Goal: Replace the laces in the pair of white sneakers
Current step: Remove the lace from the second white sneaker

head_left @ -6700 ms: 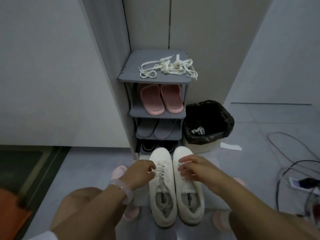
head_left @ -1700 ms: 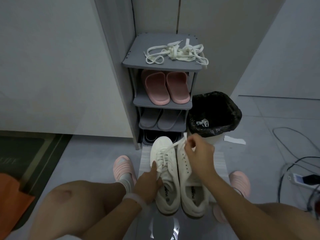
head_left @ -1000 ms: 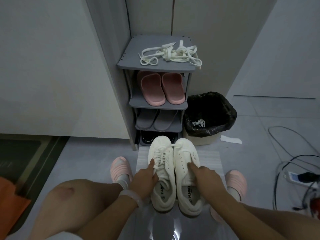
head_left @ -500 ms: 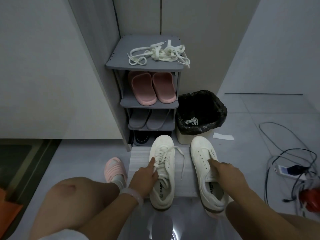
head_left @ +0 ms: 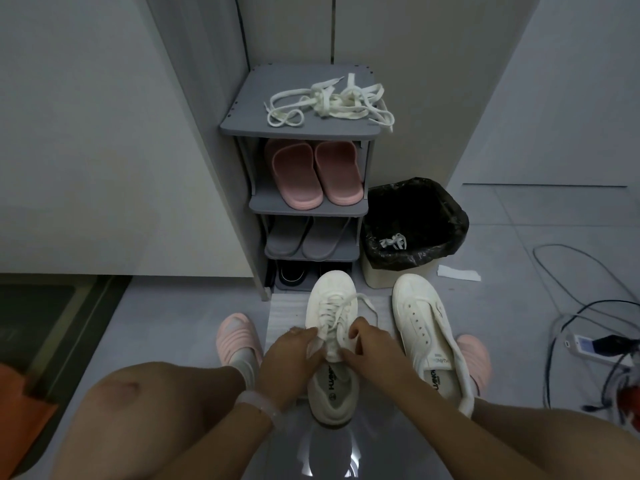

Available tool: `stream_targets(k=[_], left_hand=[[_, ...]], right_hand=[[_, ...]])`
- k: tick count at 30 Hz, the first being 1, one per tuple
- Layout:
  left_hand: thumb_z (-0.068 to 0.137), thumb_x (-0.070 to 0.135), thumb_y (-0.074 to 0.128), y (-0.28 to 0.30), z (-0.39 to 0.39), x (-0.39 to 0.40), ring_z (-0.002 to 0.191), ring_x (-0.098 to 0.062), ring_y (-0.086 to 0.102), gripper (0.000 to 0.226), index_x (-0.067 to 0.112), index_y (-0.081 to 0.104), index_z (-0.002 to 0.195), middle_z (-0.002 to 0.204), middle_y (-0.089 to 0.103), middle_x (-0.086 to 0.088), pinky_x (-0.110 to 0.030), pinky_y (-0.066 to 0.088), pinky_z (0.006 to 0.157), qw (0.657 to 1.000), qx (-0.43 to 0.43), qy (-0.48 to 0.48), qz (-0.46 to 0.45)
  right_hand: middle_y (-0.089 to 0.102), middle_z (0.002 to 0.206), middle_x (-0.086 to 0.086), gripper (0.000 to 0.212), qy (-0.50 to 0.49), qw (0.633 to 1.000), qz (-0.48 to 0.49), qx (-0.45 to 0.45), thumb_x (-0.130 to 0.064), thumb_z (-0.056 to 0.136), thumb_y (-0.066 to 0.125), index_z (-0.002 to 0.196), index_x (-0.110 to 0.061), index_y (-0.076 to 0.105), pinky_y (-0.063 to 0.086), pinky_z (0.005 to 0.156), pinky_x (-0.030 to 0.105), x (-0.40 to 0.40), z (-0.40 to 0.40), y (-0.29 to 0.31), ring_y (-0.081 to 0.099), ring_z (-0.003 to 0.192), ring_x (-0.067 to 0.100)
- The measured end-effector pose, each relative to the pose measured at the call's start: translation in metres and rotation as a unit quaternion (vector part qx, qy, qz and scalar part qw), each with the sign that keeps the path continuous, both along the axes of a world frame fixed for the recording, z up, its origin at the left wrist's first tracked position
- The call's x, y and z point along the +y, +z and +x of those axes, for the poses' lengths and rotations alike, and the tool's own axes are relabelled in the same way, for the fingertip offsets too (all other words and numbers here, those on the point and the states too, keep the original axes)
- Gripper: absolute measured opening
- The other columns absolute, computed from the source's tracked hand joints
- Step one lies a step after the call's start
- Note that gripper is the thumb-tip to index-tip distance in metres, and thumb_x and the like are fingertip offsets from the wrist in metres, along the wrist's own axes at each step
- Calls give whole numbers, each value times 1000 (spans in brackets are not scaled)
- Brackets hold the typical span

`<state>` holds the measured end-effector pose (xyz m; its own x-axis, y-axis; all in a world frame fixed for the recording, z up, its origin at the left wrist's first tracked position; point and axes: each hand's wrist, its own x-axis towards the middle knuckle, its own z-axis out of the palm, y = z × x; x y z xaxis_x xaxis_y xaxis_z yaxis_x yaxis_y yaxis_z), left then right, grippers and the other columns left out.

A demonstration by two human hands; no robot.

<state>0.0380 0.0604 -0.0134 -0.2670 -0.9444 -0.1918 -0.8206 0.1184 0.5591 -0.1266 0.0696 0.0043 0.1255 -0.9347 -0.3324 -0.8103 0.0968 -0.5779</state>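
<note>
Two white sneakers stand on the floor in front of me. The left sneaker (head_left: 331,306) still has its lace (head_left: 360,301) threaded, with a loose loop trailing to the right. My left hand (head_left: 291,362) pinches the lace and tongue near the top eyelets. My right hand (head_left: 367,351) grips the same sneaker's right side at the eyelets. The right sneaker (head_left: 427,336) stands apart to the right with bare eyelets. A heap of white laces (head_left: 332,103) lies on top of the grey shoe rack (head_left: 242,112).
The shoe rack holds pink slippers (head_left: 315,174) and grey slippers (head_left: 304,239). A bin with a black liner (head_left: 415,223) stands right of it, a lace inside. Cables and a power strip (head_left: 588,344) lie at the right. My feet wear pink slippers (head_left: 235,336).
My right hand let go of the right sneaker, which now stands apart at the right, and came over to the left sneaker. My left hand shifted up to the lace.
</note>
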Motion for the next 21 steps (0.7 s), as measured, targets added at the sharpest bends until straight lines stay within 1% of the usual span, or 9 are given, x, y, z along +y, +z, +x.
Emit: stream_targets(k=[4, 7, 10, 13, 15, 17, 18, 20, 21], left_hand=[[93, 26, 49, 1, -3, -6, 105, -16, 51, 28, 14, 60, 115, 112, 57, -2, -16, 31, 82, 995, -12, -50, -83], [90, 21, 56, 1, -8, -10, 80, -13, 51, 15, 7, 63, 89, 86, 55, 0, -12, 31, 66, 994, 53, 6, -100], [88, 11, 60, 4, -10, -17, 71, -7, 51, 14, 10, 60, 74, 76, 56, 1, -7, 38, 67, 960, 246, 130, 24], [93, 15, 52, 8, -7, -27, 77, -14, 50, 25, 13, 56, 69, 76, 56, -3, -22, 41, 78, 895, 359, 153, 214], [91, 17, 55, 15, -1, -37, 77, -15, 49, 20, 14, 56, 72, 77, 53, -2, -18, 39, 74, 924, 291, 89, 234], [85, 15, 60, 22, 6, -51, 80, -15, 53, 6, 13, 59, 79, 79, 56, 2, -17, 37, 67, 989, 96, 2, 113], [82, 15, 59, 25, 9, -56, 86, -17, 55, 2, 14, 60, 83, 83, 58, 3, -22, 34, 69, 999, -15, -29, 26], [81, 19, 56, 28, 16, -60, 98, -21, 52, 15, 15, 56, 96, 97, 57, 2, -29, 30, 76, 973, -202, -38, -101], [82, 22, 56, 26, 19, -60, 100, -21, 51, 22, 15, 53, 103, 102, 54, 0, -30, 31, 78, 965, -232, -12, -122]], right_hand=[[59, 99, 5, 35, 15, 998, -4, 54, -40, 89, 53, 110, -16, 40, 43, 72, 31, 1, 5, -8, 59, 88, 22], [59, 110, 7, 43, -1, 998, -13, 66, -43, 91, 49, 124, -17, 39, 44, 78, 31, 3, 7, -13, 59, 99, 25], [61, 113, 9, 49, 0, 996, -21, 83, -42, 93, 43, 136, -19, 36, 44, 79, 31, 6, 7, -18, 59, 103, 27], [63, 108, 12, 49, -6, 995, -28, 94, -35, 95, 41, 141, -21, 33, 44, 76, 30, 9, 7, -20, 61, 98, 29], [64, 104, 11, 44, -12, 995, -31, 92, -31, 94, 41, 137, -22, 37, 43, 73, 29, 10, 5, -19, 61, 94, 29], [65, 100, 11, 39, -15, 996, -31, 83, -28, 93, 41, 132, -20, 42, 42, 70, 28, 10, 6, -16, 62, 91, 28], [65, 99, 11, 38, -14, 996, -27, 81, -26, 93, 41, 131, -20, 42, 42, 69, 28, 11, 8, -15, 62, 91, 28], [65, 99, 12, 38, -14, 996, -25, 87, -24, 93, 41, 131, -18, 43, 44, 70, 29, 11, 12, -12, 62, 91, 29], [65, 99, 12, 37, -17, 995, -25, 92, -22, 93, 41, 130, -17, 43, 45, 71, 29, 12, 14, -12, 62, 90, 29]])
